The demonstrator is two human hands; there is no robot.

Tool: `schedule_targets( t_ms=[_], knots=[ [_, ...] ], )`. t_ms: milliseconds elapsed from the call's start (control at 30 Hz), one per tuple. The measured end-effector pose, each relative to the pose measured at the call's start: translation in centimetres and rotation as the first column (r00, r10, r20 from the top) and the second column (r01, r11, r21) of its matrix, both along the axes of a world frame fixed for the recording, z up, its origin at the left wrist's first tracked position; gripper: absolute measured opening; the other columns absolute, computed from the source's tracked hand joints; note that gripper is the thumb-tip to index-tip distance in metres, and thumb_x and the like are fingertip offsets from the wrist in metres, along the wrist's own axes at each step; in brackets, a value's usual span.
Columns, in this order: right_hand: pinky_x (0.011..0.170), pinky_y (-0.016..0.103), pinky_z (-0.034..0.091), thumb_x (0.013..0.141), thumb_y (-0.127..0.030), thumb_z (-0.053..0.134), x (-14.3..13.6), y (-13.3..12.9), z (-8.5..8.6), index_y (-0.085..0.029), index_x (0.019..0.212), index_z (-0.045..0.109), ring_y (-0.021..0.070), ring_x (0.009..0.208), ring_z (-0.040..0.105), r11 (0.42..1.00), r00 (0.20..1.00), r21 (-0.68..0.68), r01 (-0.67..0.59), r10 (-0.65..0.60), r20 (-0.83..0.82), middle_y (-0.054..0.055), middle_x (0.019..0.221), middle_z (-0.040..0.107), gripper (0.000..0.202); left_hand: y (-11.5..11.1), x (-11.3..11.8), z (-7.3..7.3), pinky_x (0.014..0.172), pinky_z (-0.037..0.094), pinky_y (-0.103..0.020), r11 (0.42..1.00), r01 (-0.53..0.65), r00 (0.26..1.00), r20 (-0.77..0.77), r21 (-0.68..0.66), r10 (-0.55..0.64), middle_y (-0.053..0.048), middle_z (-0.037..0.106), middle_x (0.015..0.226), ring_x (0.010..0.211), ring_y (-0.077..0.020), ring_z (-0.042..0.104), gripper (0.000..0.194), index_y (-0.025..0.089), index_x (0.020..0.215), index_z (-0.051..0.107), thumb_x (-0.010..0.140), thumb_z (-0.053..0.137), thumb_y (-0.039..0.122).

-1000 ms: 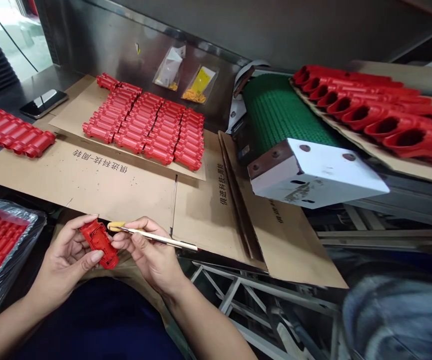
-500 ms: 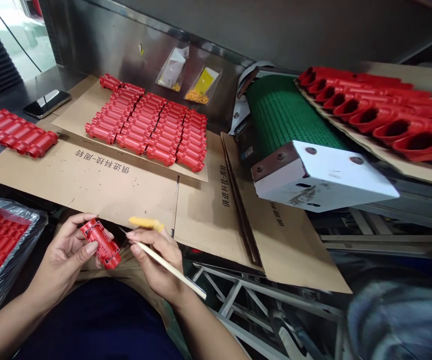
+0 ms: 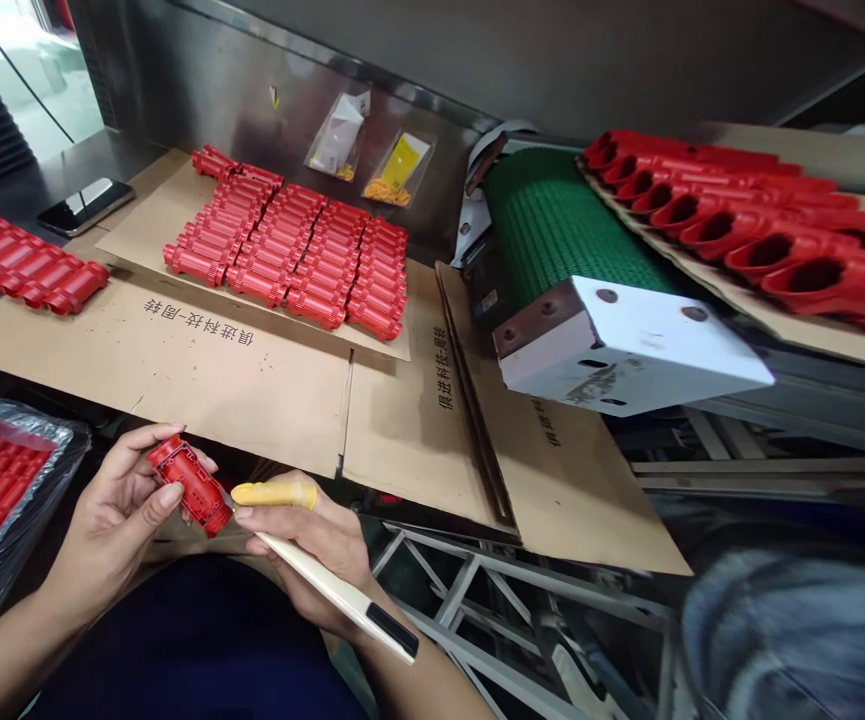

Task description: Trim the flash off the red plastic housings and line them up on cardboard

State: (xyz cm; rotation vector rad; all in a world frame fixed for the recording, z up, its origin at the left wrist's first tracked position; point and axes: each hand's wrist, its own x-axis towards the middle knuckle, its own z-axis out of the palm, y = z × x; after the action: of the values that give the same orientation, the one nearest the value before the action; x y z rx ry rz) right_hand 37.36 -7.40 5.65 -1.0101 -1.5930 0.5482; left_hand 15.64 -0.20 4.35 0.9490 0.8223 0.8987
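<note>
A red plastic part (image 3: pixel 190 485) is gripped between the thumb and fingers of my left hand (image 3: pixel 121 500), tilted down to the right. My right hand (image 3: pixel 312 550) grips a cream-coloured tool (image 3: pixel 327 585) with a black end, like a pen or knife. The tool's thin tip is by the lower right end of the red part; whether it touches cannot be told. A yellow cover sits on one finger of my right hand. Beyond my hands, rows of similar red parts (image 3: pixel 289 250) lie on a cardboard sheet (image 3: pixel 139 225).
More red parts (image 3: pixel 27 265) and a phone (image 3: pixel 87 205) lie at the left. A plastic-lined bin (image 3: pixel 64 450) holds red parts. At the right are a green conveyor belt (image 3: pixel 567 220), its white metal bracket (image 3: pixel 642 345) and larger red pieces (image 3: pixel 747 220). Two small bags (image 3: pixel 398 170) lie behind.
My right hand has turned and brought the tool's tip to the red part's lower end. My left hand and the part have shifted slightly left in view.
</note>
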Motion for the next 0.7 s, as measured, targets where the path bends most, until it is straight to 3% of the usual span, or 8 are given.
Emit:
schedule_targets(
  t_ms=[233, 467, 700],
  knots=[
    [0.088, 0.031, 0.067, 0.099, -0.011, 0.073, -0.04, 0.13, -0.02, -0.015, 0.12, 0.077, 0.0199, 0.1, 0.076, 1.0, 1.0, 0.022, -0.007, 0.007, 0.018, 0.013, 0.117, 0.081, 0.022, -0.07, -0.25, 0.05, 0.085, 0.064, -0.029, 1.0, 0.008, 0.999, -0.033, 0.018, -0.007, -0.008, 0.076, 0.124, 0.104, -0.0221, 0.076, 0.044, 0.03, 0.139, 0.061, 0.098, 0.077, 0.028],
    [0.089, 0.033, 0.068, 0.104, -0.022, 0.07, -0.03, 0.26, 0.1, -0.017, 0.117, 0.078, 0.0206, 0.101, 0.079, 0.999, 0.999, -0.044, -0.022, 0.02, -0.043, 0.013, 0.114, 0.082, 0.016, -0.05, -0.24, 0.01, 0.082, 0.064, -0.029, 1.0, 0.017, 1.0, -0.021, 0.009, -0.017, -0.009, 0.078, 0.121, 0.099, -0.0216, 0.077, 0.046, 0.029, 0.14, 0.06, 0.098, 0.077, 0.03],
    [0.089, 0.032, 0.068, 0.104, -0.021, 0.07, 0.02, 0.04, 0.47, -0.02, 0.12, 0.077, 0.0205, 0.102, 0.079, 0.999, 1.0, -0.04, -0.015, 0.015, -0.002, 0.011, 0.115, 0.083, 0.018, -0.29, -0.02, 0.33, 0.082, 0.065, -0.03, 0.993, -0.029, 0.991, -0.129, 0.113, 0.044, -0.008, 0.08, 0.12, 0.098, -0.0221, 0.079, 0.046, 0.028, 0.138, 0.061, 0.096, 0.079, 0.03]
  ],
)
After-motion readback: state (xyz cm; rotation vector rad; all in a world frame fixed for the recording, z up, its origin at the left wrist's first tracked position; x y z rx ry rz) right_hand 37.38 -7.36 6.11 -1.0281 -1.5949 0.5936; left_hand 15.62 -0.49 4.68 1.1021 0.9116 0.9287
